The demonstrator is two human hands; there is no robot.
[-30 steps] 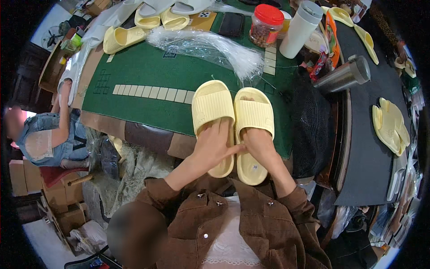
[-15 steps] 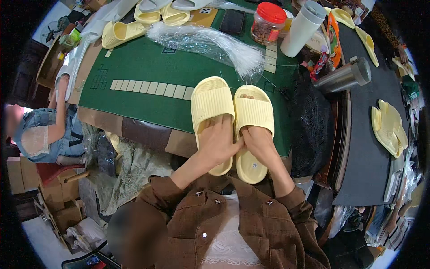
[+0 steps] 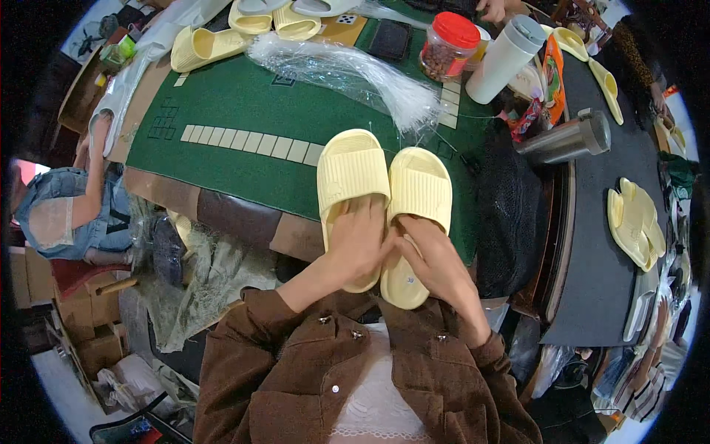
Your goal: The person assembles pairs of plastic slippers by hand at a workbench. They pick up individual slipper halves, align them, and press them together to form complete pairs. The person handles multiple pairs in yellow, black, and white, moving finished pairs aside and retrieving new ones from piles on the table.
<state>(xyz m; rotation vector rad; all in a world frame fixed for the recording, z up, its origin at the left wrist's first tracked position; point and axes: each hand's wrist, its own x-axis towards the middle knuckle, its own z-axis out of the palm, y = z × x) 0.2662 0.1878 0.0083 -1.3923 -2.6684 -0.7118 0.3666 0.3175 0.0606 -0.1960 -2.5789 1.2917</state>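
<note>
While hands (image 3: 355, 240) reach into yellow slippers (image 3: 353, 174), green mat (image 3: 211, 100) covers table (image 3: 237, 223); cartons (image 3: 85, 311) left.

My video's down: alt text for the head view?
A person's left hand and right hand reach into two yellow slippers side by side at a green table; beyond are whitish plastic strands and a red-lidded jar.

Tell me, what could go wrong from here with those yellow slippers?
The left hand is partly inside the left slipper and the right hand partly inside the right slipper. In this view both slippers reach past the near edge of the table, so one might drop if a hand slid out. Just beyond them lies a bundle of white strands, which could snag if the slippers were pushed forward.
</note>
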